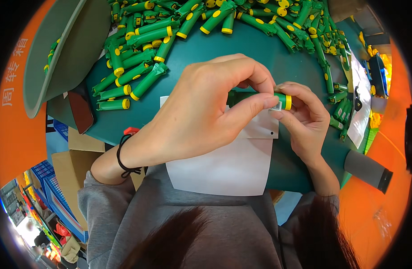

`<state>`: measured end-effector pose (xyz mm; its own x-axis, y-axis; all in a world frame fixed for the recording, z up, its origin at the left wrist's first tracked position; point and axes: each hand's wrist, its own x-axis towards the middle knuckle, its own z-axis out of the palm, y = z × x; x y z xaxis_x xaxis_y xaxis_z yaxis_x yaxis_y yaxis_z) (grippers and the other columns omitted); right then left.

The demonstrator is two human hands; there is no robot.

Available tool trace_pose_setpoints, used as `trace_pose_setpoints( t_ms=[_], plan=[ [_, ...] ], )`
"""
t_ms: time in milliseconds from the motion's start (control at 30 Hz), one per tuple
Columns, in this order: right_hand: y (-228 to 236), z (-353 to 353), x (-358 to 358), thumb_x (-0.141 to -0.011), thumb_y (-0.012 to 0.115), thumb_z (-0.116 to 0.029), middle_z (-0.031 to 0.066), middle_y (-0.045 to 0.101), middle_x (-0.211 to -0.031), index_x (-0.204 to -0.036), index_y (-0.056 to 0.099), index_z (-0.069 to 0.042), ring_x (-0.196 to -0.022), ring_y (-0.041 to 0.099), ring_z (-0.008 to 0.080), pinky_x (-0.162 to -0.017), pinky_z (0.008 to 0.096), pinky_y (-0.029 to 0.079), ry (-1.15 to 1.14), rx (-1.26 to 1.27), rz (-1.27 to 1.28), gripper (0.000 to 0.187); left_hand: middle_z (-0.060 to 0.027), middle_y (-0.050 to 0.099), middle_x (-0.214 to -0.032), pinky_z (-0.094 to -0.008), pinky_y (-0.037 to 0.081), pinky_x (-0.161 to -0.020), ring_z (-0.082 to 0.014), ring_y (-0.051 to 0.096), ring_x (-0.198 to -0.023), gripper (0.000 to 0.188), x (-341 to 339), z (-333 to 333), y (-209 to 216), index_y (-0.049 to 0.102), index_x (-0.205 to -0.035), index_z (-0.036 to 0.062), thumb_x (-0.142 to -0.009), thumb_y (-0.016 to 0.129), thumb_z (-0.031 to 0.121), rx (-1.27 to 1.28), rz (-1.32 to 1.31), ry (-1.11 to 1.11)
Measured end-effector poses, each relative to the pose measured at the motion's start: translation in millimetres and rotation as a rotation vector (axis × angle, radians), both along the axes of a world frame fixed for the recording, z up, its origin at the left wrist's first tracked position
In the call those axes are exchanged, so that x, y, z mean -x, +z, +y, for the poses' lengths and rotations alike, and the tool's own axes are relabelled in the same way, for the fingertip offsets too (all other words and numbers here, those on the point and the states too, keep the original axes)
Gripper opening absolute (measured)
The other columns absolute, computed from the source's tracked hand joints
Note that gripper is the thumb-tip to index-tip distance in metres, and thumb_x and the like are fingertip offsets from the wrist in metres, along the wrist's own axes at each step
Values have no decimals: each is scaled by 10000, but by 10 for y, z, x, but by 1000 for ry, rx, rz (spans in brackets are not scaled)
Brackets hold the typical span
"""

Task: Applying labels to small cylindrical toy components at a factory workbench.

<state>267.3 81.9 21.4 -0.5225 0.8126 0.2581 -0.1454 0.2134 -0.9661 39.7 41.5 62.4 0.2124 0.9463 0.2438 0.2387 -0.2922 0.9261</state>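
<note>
Together, left fingers (pixel 261 77) and right fingers (pixel 301 92) grip green tube (pixel 281 97) near yellow end (pixel 288 102); left thumb (pixel 253 109) touches white label (pixel 277 107)

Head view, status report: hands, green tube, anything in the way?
Left hand: thumb at white label. Right hand: gripping green tube near yellow end. Left hand hides part of tube; tube pile beyond.
</note>
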Motion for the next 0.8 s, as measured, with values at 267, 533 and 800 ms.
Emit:
trace_pose_setpoints(
  t_ms=[267,533,800],
  plan=[
    [18,-19,-4,-811,746,131,157,618,-1241,-1210,648,45,-1138,644,238,-974,358,577,-19,-23,12,420,-97,691,-1025,-299,538,-874,-146,657,-936,96,-20,-7,11,675,-989,-28,-912,707,18,22,59,16],
    [49,-32,-11,-777,753,143,155,609,-1235,-1189,643,37,-1141,629,248,-967,355,557,-19,-50,-62,439,-94,691,-1013,-302,542,-897,-148,663,-947,99,-18,-5,7,674,-1008,-34,-924,694,15,52,59,10],
    [37,-32,-9,-820,741,116,157,638,-1214,-1209,658,40,-1132,645,235,-952,343,586,-3,-83,-35,405,-64,694,-983,-283,542,-863,-127,667,-904,115,-71,1,-35,675,-999,-21,-924,717,55,104,-16,10]
  ],
)
